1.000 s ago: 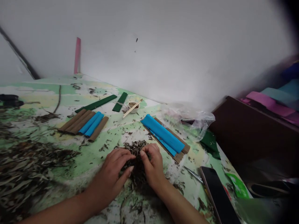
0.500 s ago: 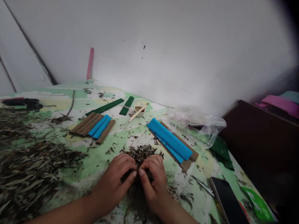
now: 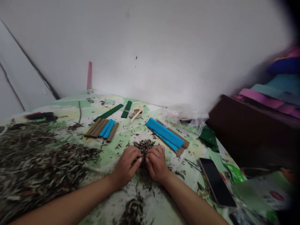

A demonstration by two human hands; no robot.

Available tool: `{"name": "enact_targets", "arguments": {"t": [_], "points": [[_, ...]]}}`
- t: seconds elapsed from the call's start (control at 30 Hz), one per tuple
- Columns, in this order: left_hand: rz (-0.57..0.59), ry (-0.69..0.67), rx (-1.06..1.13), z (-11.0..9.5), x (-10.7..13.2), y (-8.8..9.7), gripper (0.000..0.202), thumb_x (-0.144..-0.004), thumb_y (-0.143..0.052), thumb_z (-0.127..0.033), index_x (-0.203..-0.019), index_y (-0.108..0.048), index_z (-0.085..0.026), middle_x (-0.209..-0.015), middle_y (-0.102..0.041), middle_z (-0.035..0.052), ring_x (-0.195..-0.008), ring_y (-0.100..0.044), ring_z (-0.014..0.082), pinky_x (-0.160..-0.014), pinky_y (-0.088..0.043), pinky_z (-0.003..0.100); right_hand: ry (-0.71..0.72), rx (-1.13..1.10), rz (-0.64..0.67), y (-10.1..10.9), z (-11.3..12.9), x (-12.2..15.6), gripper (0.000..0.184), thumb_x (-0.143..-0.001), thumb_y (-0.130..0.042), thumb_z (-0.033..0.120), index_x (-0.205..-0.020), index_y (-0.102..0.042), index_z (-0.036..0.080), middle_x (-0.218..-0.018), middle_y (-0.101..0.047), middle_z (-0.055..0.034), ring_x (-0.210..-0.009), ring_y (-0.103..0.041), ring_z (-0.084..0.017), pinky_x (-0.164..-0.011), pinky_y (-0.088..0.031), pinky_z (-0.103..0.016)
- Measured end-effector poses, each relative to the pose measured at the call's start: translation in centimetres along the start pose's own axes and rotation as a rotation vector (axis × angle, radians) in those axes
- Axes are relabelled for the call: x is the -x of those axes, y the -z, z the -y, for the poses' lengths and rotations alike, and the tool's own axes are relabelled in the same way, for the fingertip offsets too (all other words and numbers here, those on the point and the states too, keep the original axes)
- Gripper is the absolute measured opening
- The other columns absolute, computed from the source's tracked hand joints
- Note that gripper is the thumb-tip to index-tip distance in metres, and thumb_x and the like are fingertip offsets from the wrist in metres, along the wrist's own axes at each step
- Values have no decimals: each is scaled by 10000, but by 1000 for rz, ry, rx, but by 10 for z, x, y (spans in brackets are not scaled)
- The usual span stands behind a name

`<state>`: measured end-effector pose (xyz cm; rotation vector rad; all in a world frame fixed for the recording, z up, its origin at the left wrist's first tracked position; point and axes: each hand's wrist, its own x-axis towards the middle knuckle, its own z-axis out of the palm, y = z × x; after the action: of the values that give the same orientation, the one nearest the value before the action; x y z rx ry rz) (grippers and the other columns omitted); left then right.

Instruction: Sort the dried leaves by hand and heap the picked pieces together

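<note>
My left hand (image 3: pixel 129 165) and my right hand (image 3: pixel 157 163) are side by side over a small pile of dried leaves (image 3: pixel 144 144) at the middle of the table. Both have curled fingers closed on dried leaves, with a narrow gap between the hands. Leaves show between them and just beyond the fingertips; what lies under the palms is hidden. To the right of my right hand lie blue sheets (image 3: pixel 165 132) on brown sheets (image 3: pixel 185 144). A row of brown and blue rolls (image 3: pixel 106 128) rests farther back on the left.
A big heap of dried leaves (image 3: pixel 53 165) covers the left side. A white cup (image 3: pixel 138 112) with sticks across it and green strips (image 3: pixel 109 112) stand at the back. On the right are scissors (image 3: pixel 193 164), a phone (image 3: pixel 217 181), a clear plastic bag (image 3: pixel 187 120) and a dark box (image 3: pixel 253 131).
The view has shifted, showing more of the table's near and right sides. My hands stay over the leaf pile, slightly farther apart, with more leaves showing between them.
</note>
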<state>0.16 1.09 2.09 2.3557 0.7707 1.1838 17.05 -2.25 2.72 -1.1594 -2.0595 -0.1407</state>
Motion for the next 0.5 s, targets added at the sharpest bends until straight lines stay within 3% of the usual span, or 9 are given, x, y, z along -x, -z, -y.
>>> {"name": "enact_targets", "arguments": {"t": [0.07, 0.13, 0.27, 0.37, 0.43, 0.5], "points": [[-12, -63, -38, -3, 1, 2, 148, -888, -395, -195, -852, -534, -159, -890, -584, 77, -913, -507, 201, -854, -413, 376, 30, 63, 28, 2, 2, -4, 103, -803, -443, 169, -792, -544, 185, -824, -608, -47, -833, -475, -191, -789, -310, -391], [53, -151, -97, -9, 3, 8, 169, -886, -390, -195, -840, -547, -153, -868, -589, 85, -880, -508, 203, -832, -420, 371, 82, 140, 80, 12, 8, -8, 127, -806, -436, 168, -779, -560, 178, -822, -613, -58, -829, -471, -194, -789, -306, -388], [420, -423, -209, -28, 15, 30, 191, -859, -417, -211, -763, -578, -176, -736, -588, 70, -763, -520, 204, -747, -445, 331, 181, 229, 320, 50, 27, -9, 140, -823, -458, 221, -776, -586, 187, -847, -602, -64, -892, -456, -210, -831, -299, -388], [618, -544, -254, -44, 25, 44, 219, -859, -440, -236, -714, -599, -194, -676, -601, 65, -718, -547, 204, -716, -465, 317, 101, 285, 448, 74, 48, -2, 111, -779, -494, 177, -739, -597, 175, -774, -587, -77, -855, -461, -218, -800, -331, -370], [623, -517, -254, -52, 28, 46, 224, -846, -474, -261, -685, -615, -199, -667, -624, 63, -717, -566, 202, -725, -484, 311, -111, 341, 333, 76, 73, 1, 139, -756, -484, 115, -779, -615, 159, -794, -602, -97, -874, -470, -233, -800, -345, -379], [480, -332, -238, -61, 24, 42, 238, -825, -490, -298, -667, -631, -191, -691, -646, 55, -739, -579, 189, -744, -501, 294, -322, 329, 118, 65, 113, -1, 203, -781, -460, 105, -895, -621, 151, -894, -625, -104, -934, -476, -243, -832, -349, -397]]}}
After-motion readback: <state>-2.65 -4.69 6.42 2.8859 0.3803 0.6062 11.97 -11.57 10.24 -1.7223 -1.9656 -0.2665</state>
